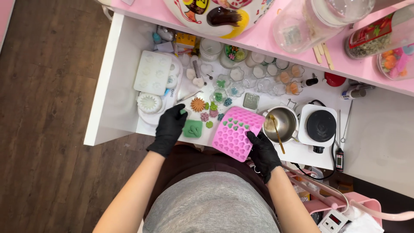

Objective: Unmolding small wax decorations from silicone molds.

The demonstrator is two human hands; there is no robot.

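My right hand (pixel 263 154), in a black glove, grips the near right edge of a pink silicone mould (pixel 235 131) with many small heart cavities, a few filled green. The mould is tilted up off the white table (pixel 116 86). My left hand (pixel 170 127), also gloved in black, pinches a small green piece (pixel 183 111) at its fingertips. It hovers just left of a green square mould (pixel 193 129). Small wax flowers lie between the hands: an orange one (pixel 198 104), and pink and green ones (pixel 210 114).
A metal pot (pixel 285 123) with a wooden stick stands beside a small white hotplate (pixel 318 125). White moulds (pixel 153 72) lie at the left. Several small glass cups (pixel 258 77) line the back. A thermometer (pixel 339 157) lies at the right. A pink shelf (pixel 302 45) overhangs the back.
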